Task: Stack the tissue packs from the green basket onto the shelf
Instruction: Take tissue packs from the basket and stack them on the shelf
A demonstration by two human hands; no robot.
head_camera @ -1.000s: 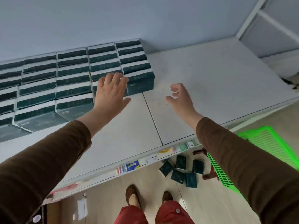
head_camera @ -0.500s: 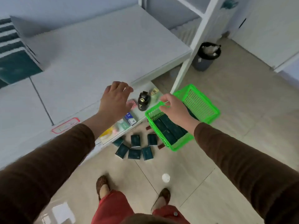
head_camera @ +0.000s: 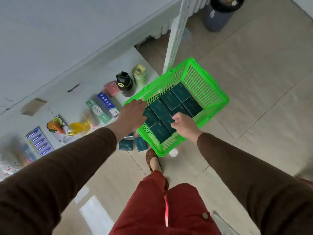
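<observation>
A: Where were your hands at that moment?

B: Both were down at the green basket (head_camera: 211,92) on the floor. Your left hand (head_camera: 131,114) lay flat, fingers stretched out and holding nothing, over the basket's near-left rim and the edge of the packs there.

A: And your right hand (head_camera: 183,124)?

B: It was over the near packs with the fingers curled. I could not tell whether it had actually gripped one or was only touching the top.

A: Where were the tissue packs (head_camera: 171,107)?

B: Dark teal ones lay flat in two rows on the basket floor, packed side by side. A couple of loose packs (head_camera: 126,145) lay on the tiles just left of the basket, partly under your left arm.

A: What was around you?

B: The low shelf (head_camera: 71,78) ran along your left, with a dark bottle (head_camera: 124,86), a pale green bottle (head_camera: 139,75) and some boxes (head_camera: 106,103) near the basket. A white post (head_camera: 177,33) stood behind the basket, and a grey bin (head_camera: 218,16) farther back. Your shoe (head_camera: 153,161) was just by the basket's near corner.
</observation>
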